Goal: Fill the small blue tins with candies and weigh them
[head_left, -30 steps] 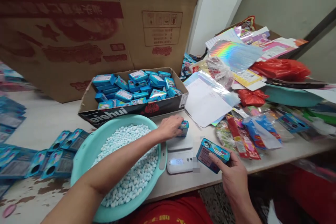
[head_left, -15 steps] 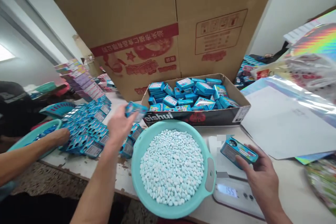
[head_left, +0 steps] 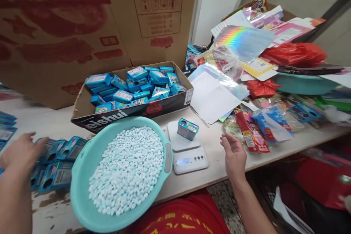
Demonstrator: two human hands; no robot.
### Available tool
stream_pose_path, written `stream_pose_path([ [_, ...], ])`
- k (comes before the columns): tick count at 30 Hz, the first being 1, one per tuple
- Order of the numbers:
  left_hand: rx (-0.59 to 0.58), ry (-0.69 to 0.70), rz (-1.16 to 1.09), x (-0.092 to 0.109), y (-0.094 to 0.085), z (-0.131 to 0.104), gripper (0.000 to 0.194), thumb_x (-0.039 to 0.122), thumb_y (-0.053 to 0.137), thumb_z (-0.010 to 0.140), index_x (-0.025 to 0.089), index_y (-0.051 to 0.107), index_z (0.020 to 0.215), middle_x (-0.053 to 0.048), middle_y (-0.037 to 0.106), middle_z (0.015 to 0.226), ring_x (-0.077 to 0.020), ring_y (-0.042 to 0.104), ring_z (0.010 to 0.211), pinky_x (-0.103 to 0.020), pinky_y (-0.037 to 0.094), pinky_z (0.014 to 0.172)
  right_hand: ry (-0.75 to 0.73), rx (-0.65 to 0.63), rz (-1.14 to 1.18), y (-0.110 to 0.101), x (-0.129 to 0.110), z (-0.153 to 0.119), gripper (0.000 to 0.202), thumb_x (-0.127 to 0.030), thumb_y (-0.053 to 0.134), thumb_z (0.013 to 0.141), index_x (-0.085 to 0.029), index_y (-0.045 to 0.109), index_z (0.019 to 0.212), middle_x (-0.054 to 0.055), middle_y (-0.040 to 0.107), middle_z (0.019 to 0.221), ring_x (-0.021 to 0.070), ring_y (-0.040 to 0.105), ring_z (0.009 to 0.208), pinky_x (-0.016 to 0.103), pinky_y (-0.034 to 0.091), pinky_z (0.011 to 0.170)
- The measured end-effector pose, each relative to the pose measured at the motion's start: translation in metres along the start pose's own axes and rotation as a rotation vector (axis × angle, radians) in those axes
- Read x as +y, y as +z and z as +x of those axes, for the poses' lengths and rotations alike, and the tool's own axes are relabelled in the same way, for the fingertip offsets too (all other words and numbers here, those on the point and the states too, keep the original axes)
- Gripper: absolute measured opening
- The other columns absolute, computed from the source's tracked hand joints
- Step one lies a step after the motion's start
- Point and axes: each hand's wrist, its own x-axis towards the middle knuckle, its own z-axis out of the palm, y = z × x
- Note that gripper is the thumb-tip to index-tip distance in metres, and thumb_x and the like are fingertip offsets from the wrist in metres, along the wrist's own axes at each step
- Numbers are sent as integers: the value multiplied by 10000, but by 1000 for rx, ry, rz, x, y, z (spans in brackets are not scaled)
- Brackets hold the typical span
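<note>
Sitting on scale (head_left: 189, 151): blue box (head_left: 188, 129) | hands apart, seemingly empty

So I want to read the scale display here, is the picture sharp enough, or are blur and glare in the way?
Head view: the scale is fairly sharp, its lit display small and slightly washed out; the left hand is motion-blurred; edges bend from wide-angle distortion; the holographic sheet throws rainbow glare.

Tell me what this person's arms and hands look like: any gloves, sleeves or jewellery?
Both arms are bare as far as the picture shows them, with no sleeves in view. The left hand is blurred, but no glove shows on it. The right hand is bare too, with no glove, ring or watch visible. A red garment with yellow print shows below.
</note>
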Motion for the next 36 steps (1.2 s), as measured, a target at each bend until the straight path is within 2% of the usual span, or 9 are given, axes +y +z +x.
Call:
stream_pose_path([
  [2, 129, -23, 68, 27, -12, -16, 552, 601, 296, 809, 200, 551, 1090, -75, 674, 1061, -360, 607, 1009, -469, 504, 748, 15, 15, -5, -3, 5, -1, 423, -464, 707, 714, -176, 598, 1004, 75, 639, 1002, 201, 594, 936, 425, 447, 900],
  [5, 177, 273, -173, 91, -33, -54, 533, 567, 386, 833, 180, 587, 1138, -92, 674, 1099, -291, 630, 969, -409, 477, 842, 37, -5, -3, 0, 10, -3, 436, -471, 728, 681, -176, 606, 977, 75, 650, 975, 210, 602, 918, 436, 452, 890],
  [11, -111, 827, -480, 209, -29, -120, 351, 423, 499, 850, 188, 649, 1064, -59, 711, 1010, -211, 655, 886, -305, 475, 807, 25, -117, -33, 6, 13, -10, 332, -497, 705, 696, -178, 615, 720, 83, 673, 939, 233, 606, 927, 424, 452, 882],
  [15, -224, 989, -346, 239, -15, -143, 317, 367, 487, 879, 217, 630, 1118, -62, 682, 1125, -244, 632, 1001, -321, 457, 812, 8, -189, -91, 3, 8, -14, 324, -493, 680, 725, -174, 626, 730, 107, 678, 958, 254, 614, 935, 426, 473, 842],
  [20, -392, 962, -419, 244, -8, -159, 310, 376, 505, 870, 210, 643, 1092, -79, 695, 1065, -245, 644, 896, -329, 437, 768, -78, -246, -138, 33, 6, -8, 616, -436, 764, 634, -200, 539, 1157, 131, 612, 1189, 271, 585, 1060, 421, 502, 828],
  [24, -727, 720, -814, 236, -4, -174, 277, 362, 596, 799, 196, 664, 1011, -64, 694, 926, -224, 632, 844, -312, 446, 727, -200, -394, -190, 71, 4, 0, 432, -394, 740, 667, -190, 622, 1029, 80, 687, 987, 248, 635, 905, 395, 516, 776],
  [27, -961, 239, -1267, 226, -2, -192, 363, 390, 638, 776, 175, 616, 1069, -94, 667, 995, -226, 631, 876, -308, 477, 704, -328, -455, -193, 85, -10, -3, 268, -338, 688, 734, -199, 651, 960, 57, 681, 926, 232, 624, 880, 405, 491, 822],
  [31, -932, -394, -1760, 221, -3, -213, 376, 466, 519, 870, 168, 568, 1093, -130, 638, 1075, -209, 634, 885, -315, 506, 708, -866, -510, -223, 99, -46, -21, 302, -161, 647, 796, -248, 636, 1085, 56, 666, 1059, 223, 588, 1023, 403, 434, 919],
  [36, -773, -771, -2036, 227, -4, -220, 328, 401, 369, 950, 140, 560, 1001, -63, 626, 796, -146, 595, 626, -276, 504, 583, -1337, -580, -394, 122, -72, -48, 307, -37, 551, 866, -245, 638, 1075, 34, 721, 993, 210, 637, 984, 448, 321, 995],
])
